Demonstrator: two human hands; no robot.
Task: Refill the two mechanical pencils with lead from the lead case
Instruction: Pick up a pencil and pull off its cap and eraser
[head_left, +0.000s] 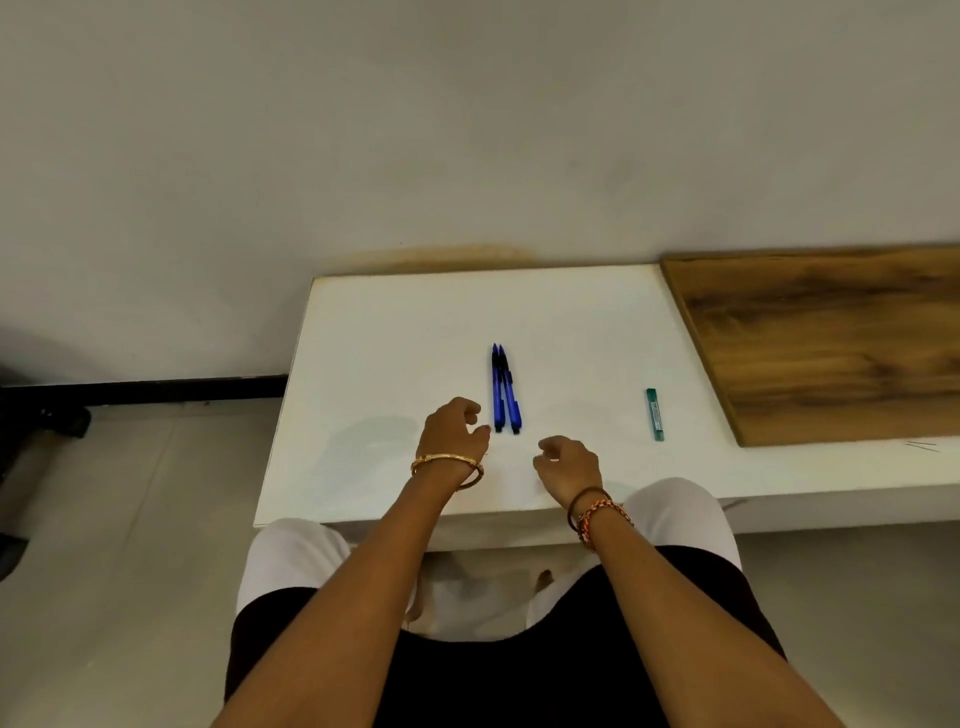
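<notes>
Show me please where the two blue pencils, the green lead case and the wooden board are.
blue pencils (504, 395): head view, on the barrels where the pair lie side by side.
green lead case (654, 414): head view, middle of its body.
wooden board (826, 343): head view, middle of its top surface.

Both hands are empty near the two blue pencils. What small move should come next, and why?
Probably the left hand should close its fingers on the nearer blue pencil. It hovers open just beside the pair, which lie touching on the white table. The right hand is also empty, and the green lead case lies farther to the right, untouched.
</notes>
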